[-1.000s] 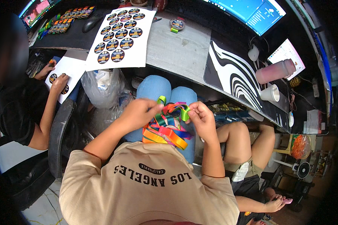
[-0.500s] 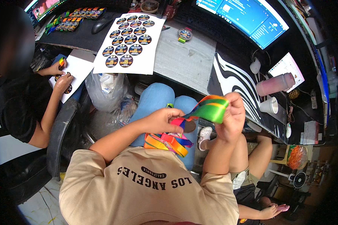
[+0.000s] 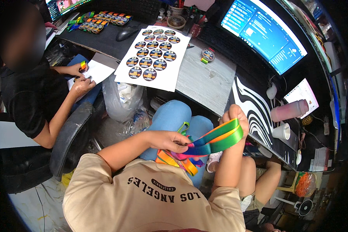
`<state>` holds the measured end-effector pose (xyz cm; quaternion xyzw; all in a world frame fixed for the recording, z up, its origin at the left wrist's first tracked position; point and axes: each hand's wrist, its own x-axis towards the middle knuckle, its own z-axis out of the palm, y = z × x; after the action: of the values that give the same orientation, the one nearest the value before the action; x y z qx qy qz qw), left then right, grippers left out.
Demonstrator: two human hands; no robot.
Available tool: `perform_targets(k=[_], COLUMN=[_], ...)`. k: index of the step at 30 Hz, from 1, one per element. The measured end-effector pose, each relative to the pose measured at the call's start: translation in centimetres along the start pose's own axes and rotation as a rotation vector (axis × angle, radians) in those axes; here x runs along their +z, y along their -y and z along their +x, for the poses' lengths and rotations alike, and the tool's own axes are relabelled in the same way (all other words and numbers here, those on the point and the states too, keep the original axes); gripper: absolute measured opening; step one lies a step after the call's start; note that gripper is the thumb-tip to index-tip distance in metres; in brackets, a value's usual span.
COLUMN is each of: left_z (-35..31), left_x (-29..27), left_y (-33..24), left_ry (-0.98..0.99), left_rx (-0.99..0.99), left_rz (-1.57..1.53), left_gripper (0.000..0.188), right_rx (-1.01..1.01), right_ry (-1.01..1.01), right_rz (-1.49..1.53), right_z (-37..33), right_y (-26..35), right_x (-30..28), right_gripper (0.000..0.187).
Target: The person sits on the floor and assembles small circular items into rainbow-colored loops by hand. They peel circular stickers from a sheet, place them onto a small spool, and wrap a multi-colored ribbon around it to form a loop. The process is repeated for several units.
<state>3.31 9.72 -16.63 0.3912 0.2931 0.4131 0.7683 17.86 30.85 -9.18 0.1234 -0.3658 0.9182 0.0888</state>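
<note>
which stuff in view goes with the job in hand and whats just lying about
With the job:
glossy multicoloured ribbon loop, in left hand and right hand
orange-and-yellow ribbons on the lap
probably the white sheet of round black labels

Apparently just lying about:
pink translucent bottle
white tapered cup
black computer mouse

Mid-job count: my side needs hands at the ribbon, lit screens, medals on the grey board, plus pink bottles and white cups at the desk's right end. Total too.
Hands at the ribbon, left hand and right hand: 2
Lit screens: 2
Medal on the grey board: 1
Pink bottle: 1
White cup: 1
Total: 7
</note>
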Motion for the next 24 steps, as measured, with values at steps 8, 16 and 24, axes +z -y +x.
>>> perform_targets(k=[8,16,24], left_z=[-8.5,-4.1,-3.1], left_x=[-0.9,-0.1,-4.8], left_y=[0.4,2.2,-0.9], left_ry=[-0.238,-1.175,-1.352], left_rx=[0.307,0.34,0.724], left_rz=[-0.209,0.25,-0.499], left_gripper=[0.047,0.023,0.028], right_rx=[0.078,-0.368,-0.177], right_ry=[-0.524,-0.483,-0.577], right_rz=[-1.485,-1.835,-1.906], right_z=[6.5,15.8,15.8], right_y=[-2.4,-13.4,-15.3], right_x=[-1.9,0.6,-0.9], right_gripper=[0.022,0.029,0.042])
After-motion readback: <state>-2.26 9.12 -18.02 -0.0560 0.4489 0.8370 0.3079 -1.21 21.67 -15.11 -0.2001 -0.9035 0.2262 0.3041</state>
